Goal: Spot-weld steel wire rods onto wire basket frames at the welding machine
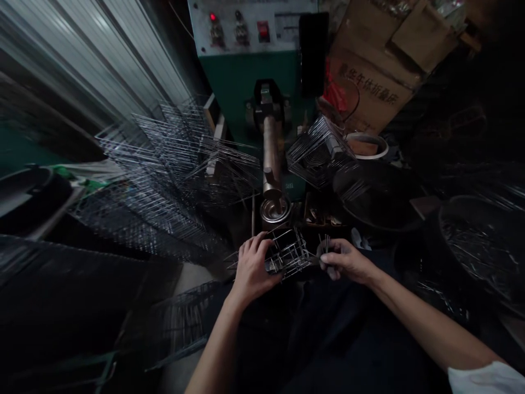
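In the head view my left hand [255, 267] grips the left side of a small wire rack [292, 253], its fingers curled over the wires. The rack is made of thin, shiny crossed rods, and my palm hides part of it. Just right of it, my right hand [342, 259] pinches a few short metal wires [325, 241] that point upward. Beyond the rack stands a green machine [233, 74] with a thick metal arm [270, 145] reaching toward me. Below the arm's tip sits a round metal part [275, 209].
Stacked wire grids [164, 158] fill the left side. More wire racks [315, 150] lie right of the machine arm, near a dark round basin [377, 191]. A tub of loose wires [484, 246] is at far right. A cardboard box [369, 82] stands behind; a phone [314, 54] hangs on the machine.
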Action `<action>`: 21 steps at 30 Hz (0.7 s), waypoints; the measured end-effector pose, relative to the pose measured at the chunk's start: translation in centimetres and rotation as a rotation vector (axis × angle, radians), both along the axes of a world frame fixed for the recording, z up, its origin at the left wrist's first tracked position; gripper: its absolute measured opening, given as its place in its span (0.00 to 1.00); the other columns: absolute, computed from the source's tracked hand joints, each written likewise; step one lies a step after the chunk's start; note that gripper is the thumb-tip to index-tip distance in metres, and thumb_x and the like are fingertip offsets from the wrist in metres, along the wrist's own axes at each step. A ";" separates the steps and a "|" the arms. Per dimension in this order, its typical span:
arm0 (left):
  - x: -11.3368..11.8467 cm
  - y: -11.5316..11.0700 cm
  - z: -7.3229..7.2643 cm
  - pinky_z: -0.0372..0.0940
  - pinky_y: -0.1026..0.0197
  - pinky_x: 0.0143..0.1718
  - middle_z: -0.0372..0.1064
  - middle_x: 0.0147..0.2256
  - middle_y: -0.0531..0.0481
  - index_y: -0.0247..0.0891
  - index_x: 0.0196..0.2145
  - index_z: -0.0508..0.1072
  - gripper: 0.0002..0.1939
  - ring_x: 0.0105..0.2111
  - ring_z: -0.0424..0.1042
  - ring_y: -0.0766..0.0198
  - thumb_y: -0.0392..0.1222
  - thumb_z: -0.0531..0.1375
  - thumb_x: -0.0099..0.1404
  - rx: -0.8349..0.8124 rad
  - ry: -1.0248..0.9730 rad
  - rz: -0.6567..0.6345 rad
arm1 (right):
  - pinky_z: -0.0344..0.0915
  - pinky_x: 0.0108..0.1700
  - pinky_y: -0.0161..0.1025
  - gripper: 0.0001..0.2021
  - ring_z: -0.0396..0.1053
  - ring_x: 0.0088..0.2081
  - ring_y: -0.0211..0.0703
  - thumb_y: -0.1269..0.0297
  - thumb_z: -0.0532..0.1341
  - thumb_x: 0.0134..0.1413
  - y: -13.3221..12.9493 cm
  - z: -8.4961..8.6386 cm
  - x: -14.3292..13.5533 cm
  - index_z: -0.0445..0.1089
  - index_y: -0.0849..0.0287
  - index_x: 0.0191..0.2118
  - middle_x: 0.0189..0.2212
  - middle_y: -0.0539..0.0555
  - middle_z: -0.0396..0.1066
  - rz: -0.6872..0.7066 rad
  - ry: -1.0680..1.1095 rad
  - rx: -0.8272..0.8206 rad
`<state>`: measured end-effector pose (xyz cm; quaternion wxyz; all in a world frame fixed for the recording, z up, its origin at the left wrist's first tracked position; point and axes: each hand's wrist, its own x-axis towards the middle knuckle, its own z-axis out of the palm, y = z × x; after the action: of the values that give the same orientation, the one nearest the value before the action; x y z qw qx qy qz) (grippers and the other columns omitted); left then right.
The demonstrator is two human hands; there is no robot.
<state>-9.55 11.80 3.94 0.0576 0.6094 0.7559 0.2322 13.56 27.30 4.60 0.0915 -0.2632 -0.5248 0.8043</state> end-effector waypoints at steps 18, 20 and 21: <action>-1.4 0.2 2.3 0.58 0.41 0.55 0.63 0.61 0.40 0.42 0.49 0.66 0.33 0.57 0.63 0.42 0.45 0.69 0.44 -0.010 0.119 0.043 | 0.74 0.47 0.44 0.17 0.73 0.45 0.45 0.69 0.58 0.68 -1.6 -2.5 -4.4 0.68 0.53 0.59 0.45 0.57 0.75 -0.029 0.268 1.317; -1.4 0.1 2.3 0.59 0.42 0.55 0.63 0.61 0.40 0.42 0.49 0.66 0.33 0.57 0.63 0.42 0.45 0.69 0.44 -0.002 0.102 0.045 | 0.74 0.49 0.46 0.20 0.72 0.48 0.46 0.71 0.57 0.68 -1.9 -2.8 -4.4 0.64 0.54 0.63 0.48 0.58 0.75 -0.026 0.288 1.376; -1.4 0.1 2.3 0.59 0.42 0.55 0.63 0.61 0.40 0.41 0.49 0.66 0.33 0.57 0.63 0.42 0.45 0.69 0.44 0.002 0.094 0.046 | 0.74 0.50 0.46 0.21 0.72 0.49 0.46 0.72 0.57 0.68 -2.0 -3.0 -4.4 0.63 0.54 0.64 0.50 0.59 0.74 -0.029 0.293 1.400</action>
<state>-10.93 11.92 6.24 0.0161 0.6021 0.7714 0.2052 9.20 25.30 1.64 0.3193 -0.0390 -0.8966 0.3044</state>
